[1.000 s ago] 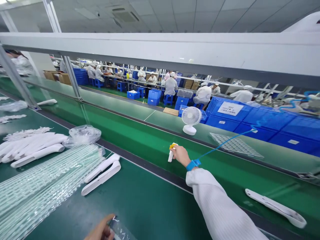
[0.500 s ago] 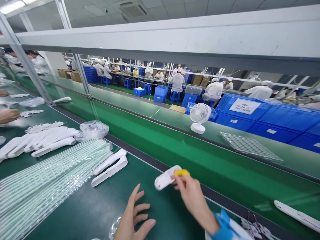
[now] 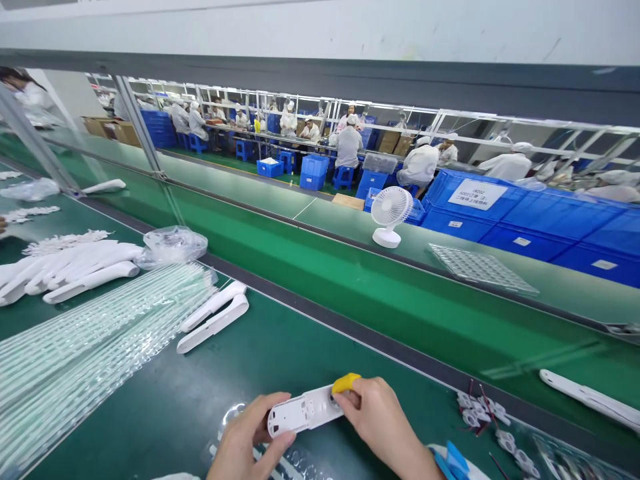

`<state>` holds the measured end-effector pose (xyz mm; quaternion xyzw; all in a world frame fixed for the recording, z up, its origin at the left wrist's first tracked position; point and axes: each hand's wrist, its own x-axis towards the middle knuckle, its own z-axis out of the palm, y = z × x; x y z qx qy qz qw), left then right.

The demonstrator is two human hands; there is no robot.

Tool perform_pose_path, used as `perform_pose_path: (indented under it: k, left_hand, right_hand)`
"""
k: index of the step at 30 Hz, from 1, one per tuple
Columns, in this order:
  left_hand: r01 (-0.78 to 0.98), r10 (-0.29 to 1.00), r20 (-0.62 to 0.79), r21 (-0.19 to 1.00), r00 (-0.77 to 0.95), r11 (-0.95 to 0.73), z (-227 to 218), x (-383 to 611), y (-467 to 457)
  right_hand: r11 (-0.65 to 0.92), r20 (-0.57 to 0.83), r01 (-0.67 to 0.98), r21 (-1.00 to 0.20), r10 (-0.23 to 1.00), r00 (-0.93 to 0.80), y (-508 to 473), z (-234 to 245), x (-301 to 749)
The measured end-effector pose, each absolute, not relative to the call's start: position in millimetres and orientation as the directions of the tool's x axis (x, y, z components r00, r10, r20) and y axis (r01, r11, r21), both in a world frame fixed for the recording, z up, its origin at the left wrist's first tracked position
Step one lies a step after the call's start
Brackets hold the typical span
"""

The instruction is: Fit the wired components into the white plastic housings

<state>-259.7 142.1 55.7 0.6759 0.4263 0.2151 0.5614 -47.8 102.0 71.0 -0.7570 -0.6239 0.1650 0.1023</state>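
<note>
A white plastic housing [image 3: 291, 418], long with rounded ends and its hollow inner side showing, is held low over the green table. My left hand [image 3: 245, 437] grips its left end, fingers behind and thumb along the lower edge. At the other end, my right hand [image 3: 375, 413] is closed on a small yellow piece [image 3: 346, 383] whose exact kind I cannot make out. The fingertips of that hand touch the housing, and a dark round spot shows beside them. Beneath the hands lies a clear plastic sheet or tray [image 3: 295, 465], partly covered.
Bundled pale strips [image 3: 110, 333] lie left, beside two white handle shells [image 3: 215, 323], a pile of similar shells [image 3: 85, 267] and a clear bag [image 3: 175, 245]. At right are small ring parts with wires [image 3: 475, 408]. Beyond the partition stand a fan [image 3: 391, 210] and blue crates [image 3: 480, 210].
My left hand has gone from spread and free to gripping the housing's left end. My right hand has brought the housing lower and nearer. The view has tilted downward.
</note>
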Motion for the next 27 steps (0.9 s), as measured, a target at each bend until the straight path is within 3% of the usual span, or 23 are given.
perform_pose_path:
  k: [5, 12, 15, 19, 23, 27]
  left_hand:
    - [0.336, 0.802, -0.219, 0.942, 0.555, 0.025, 61, -260, 141]
    - [0.365, 0.818, -0.223, 0.931, 0.53, 0.017, 58, -263, 142]
    - [0.385, 0.818, -0.251, 0.922, 0.517, 0.039, 56, -265, 141]
    - [0.407, 0.802, -0.3, 0.91, 0.517, 0.078, 52, -268, 140]
    - [0.415, 0.807, -0.307, 0.906, 0.504, 0.085, 47, -269, 139]
    - [0.392, 0.826, -0.274, 0.917, 0.492, 0.071, 47, -269, 134]
  right_hand:
    - [-0.187, -0.194, 0.922, -0.338, 0.973, 0.126, 104, 66, -50]
    - [-0.048, -0.209, 0.931, -0.362, 0.977, -0.031, 100, 69, -42]
    - [-0.117, -0.217, 0.846, -0.52, 0.976, 0.001, 99, 78, -38]
    - [-0.282, -0.246, 0.584, -0.761, 0.959, 0.142, 97, 86, -29]
    - [-0.194, -0.076, 0.602, -0.775, 0.973, 0.217, 93, 78, -21]
    - [-0.092, -0.038, 0.667, -0.739, 0.995, 0.095, 90, 69, -22]
